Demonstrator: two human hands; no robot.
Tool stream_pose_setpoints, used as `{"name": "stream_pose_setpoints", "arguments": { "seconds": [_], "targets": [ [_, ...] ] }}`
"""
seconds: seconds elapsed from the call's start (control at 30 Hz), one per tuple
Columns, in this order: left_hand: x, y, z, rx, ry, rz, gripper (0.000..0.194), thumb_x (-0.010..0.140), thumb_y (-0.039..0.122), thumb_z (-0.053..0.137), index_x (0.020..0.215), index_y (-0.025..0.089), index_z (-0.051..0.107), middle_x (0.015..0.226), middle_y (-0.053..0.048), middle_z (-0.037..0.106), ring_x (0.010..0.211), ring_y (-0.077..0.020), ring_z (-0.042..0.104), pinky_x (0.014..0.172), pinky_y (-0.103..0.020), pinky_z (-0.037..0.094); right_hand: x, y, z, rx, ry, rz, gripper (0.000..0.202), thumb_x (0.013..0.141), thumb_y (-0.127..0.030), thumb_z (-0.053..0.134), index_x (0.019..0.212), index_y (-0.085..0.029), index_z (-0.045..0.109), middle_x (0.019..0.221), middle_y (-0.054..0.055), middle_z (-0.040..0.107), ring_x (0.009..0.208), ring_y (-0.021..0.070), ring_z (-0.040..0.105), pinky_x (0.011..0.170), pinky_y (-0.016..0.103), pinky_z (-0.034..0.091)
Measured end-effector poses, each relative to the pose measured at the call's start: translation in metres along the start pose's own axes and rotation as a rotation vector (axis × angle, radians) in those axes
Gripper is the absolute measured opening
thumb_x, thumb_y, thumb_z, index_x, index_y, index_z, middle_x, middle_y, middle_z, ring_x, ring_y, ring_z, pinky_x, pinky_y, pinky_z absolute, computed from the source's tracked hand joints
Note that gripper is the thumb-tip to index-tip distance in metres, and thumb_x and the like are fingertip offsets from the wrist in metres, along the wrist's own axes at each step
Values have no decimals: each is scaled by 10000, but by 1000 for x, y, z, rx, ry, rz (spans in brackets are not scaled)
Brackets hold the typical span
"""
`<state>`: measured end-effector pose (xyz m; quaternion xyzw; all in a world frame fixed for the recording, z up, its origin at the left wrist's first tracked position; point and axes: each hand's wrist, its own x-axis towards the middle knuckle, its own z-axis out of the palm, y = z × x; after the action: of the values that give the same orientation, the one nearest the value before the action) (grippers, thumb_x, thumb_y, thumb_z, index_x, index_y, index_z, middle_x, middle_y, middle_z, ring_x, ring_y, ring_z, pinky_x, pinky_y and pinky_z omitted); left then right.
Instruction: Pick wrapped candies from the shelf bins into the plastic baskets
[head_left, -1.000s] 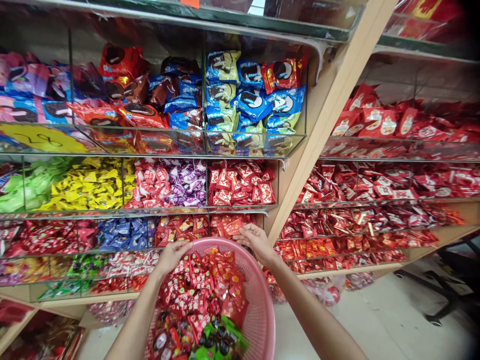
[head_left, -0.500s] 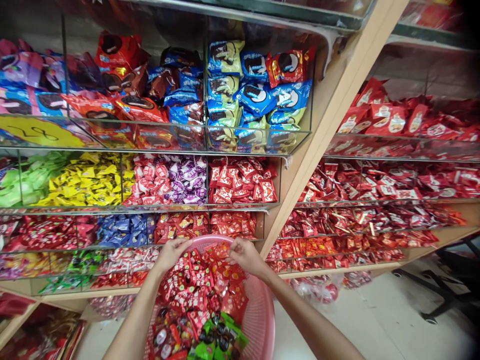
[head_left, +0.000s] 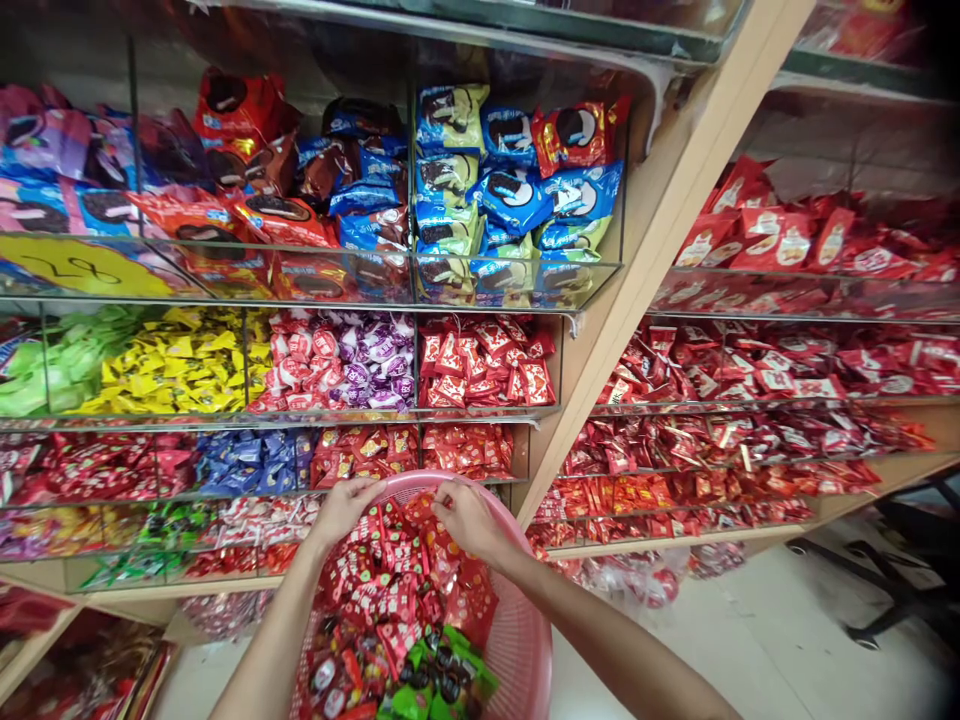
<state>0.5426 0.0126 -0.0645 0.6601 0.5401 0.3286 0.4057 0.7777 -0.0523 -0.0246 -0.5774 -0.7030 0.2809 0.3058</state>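
A pink plastic basket (head_left: 525, 620) sits at the bottom centre, partly filled with wrapped sweets. Red packets (head_left: 382, 570) lie in its far and middle part, green ones (head_left: 431, 680) nearer the bottom edge. At the far left rim, my left hand (head_left: 349, 508) has its fingers closed on the basket. My right hand (head_left: 461, 515) is over the far right part of the basket, thumb and fingers pinched at the red sweets; what lies between the fingertips is too small to make out.
Glass-fronted shelves hold yellow sweets (head_left: 187, 365), blue sweets (head_left: 251, 460) and cookie packs (head_left: 514, 195). A slanting wooden upright (head_left: 660, 230) divides them from red sweets on the right. A black chair base (head_left: 877, 590) stands on the floor at right.
My right hand has moved left, from the rim area to over the red sweets inside the basket. My left hand stays at the rim.
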Motion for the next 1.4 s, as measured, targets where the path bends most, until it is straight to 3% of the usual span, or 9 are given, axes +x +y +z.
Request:
{"name": "stream_pose_setpoints", "arguments": {
  "seconds": [0.27,0.5,0.73,0.87,1.03,1.17,1.27,1.4],
  "targets": [
    [1,-4,0,-25,-2,8,438,727,520,620,912,138,728,770,-42,698,717,-194,595,683,-274,426,-3,-2,15,-69,49,80,113,821,-178,514,724,-178,572,709,-9,619,633,116,519,544,215,296],
    [2,-8,0,-13,-6,22,435,738,520,607,930,149,729,807,-48,709,733,-195,601,690,-267,433,-9,-6,16,-274,-55,148,146,804,-191,519,671,-187,580,705,-2,634,644,131,564,535,232,289],
    [1,-3,1,-30,17,16,428,698,512,642,900,147,737,767,-44,702,733,-205,601,689,-276,435,-11,3,21,-491,-160,115,187,866,-244,464,840,-167,632,891,84,672,806,208,628,631,264,396],
    [1,0,1,-26,18,26,420,704,506,638,899,148,737,770,-45,703,732,-207,602,679,-280,435,-11,0,19,-529,-176,97,212,882,-311,496,884,-161,645,912,88,674,817,200,627,654,258,414],
    [1,-1,0,-36,-1,18,426,714,513,630,905,147,733,803,-54,712,746,-209,612,696,-286,444,-2,-10,-10,-464,-58,61,378,898,-465,454,758,-166,639,769,63,671,684,154,611,596,226,368],
    [1,0,1,-44,3,3,434,699,522,639,893,145,733,818,-56,715,747,-206,608,700,-284,440,21,-3,-50,-466,43,65,326,929,-362,417,773,-175,634,835,54,669,722,129,606,620,212,354],
    [0,2,1,-58,1,6,445,681,526,648,890,143,735,779,-51,709,728,-203,601,688,-283,438,37,15,-68,-573,-11,210,214,905,-244,441,908,-184,645,966,88,665,878,162,620,670,217,379],
    [-2,6,1,-62,-1,-7,456,669,541,647,876,143,737,773,-52,708,720,-206,599,681,-285,436,47,37,-70,-627,-85,327,202,837,-157,522,996,-161,646,1020,143,658,948,213,630,707,245,420]
  ]
}}
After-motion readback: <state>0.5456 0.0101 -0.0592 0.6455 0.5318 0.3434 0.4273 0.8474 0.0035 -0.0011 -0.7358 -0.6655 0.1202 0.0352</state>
